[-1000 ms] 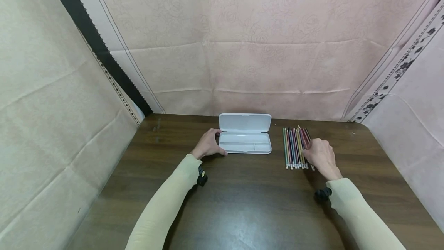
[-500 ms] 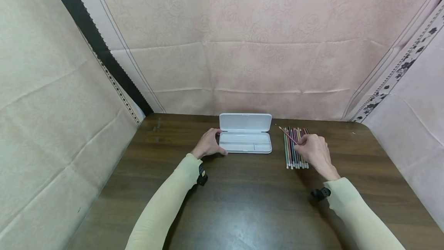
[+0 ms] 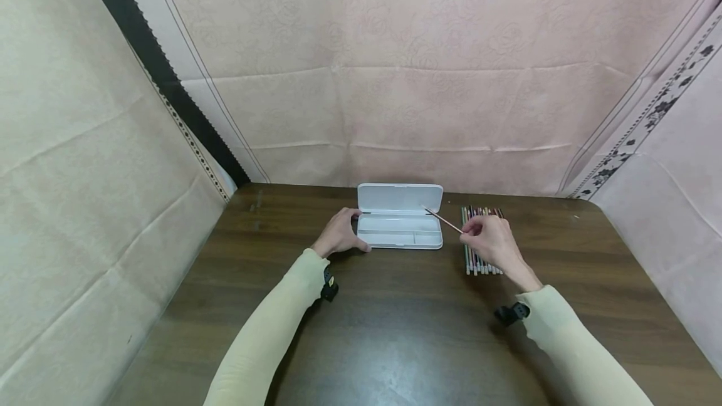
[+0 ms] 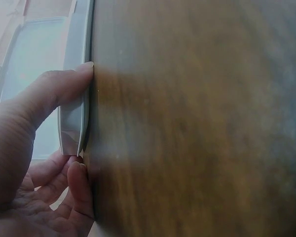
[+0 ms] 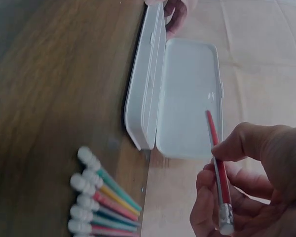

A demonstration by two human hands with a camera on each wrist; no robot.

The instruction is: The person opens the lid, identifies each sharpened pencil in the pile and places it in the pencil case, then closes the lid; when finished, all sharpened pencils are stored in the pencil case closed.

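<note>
A white pencil case (image 3: pixel 397 240) lies on the table with its lid (image 3: pixel 399 198) raised, and no pencils show inside it. My left hand (image 3: pixel 340 232) holds its left end, thumb along the front wall and fingers curled at the end, as the left wrist view shows. Between thumb and fingers of my right hand (image 3: pixel 491 242) a red pencil (image 5: pixel 219 175) is pinched, its white eraser end towards the wrist. In the head view its tip overlaps the case's right side. Beneath and beside the right hand lies a row of several pencils (image 3: pixel 467 243), partly hidden by it.
The brown wooden table (image 3: pixel 361 337) reaches back to a pale patterned cloth (image 3: pixel 395 80) hanging behind the case. More cloth hangs at both sides. Dark wrist cameras (image 3: pixel 512 314) sit at the cuffs.
My right hand has picked the red pencil from the right of the row and carried it left, its tip now over the case. The left hand stays at the case.
</note>
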